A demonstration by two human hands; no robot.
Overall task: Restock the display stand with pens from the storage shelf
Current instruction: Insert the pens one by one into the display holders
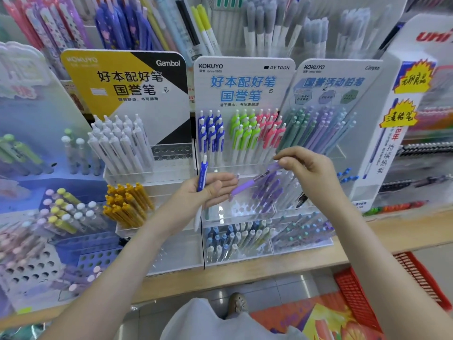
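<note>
display stand [245,69] racking blue pens [211,133], green pens [243,134], pink pens [269,133]

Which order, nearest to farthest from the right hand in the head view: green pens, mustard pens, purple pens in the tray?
1. Purple pens in the tray, just below the right hand.
2. Green pens, upper row, up and to the left.
3. Mustard pens, far left, lower tier.
</note>
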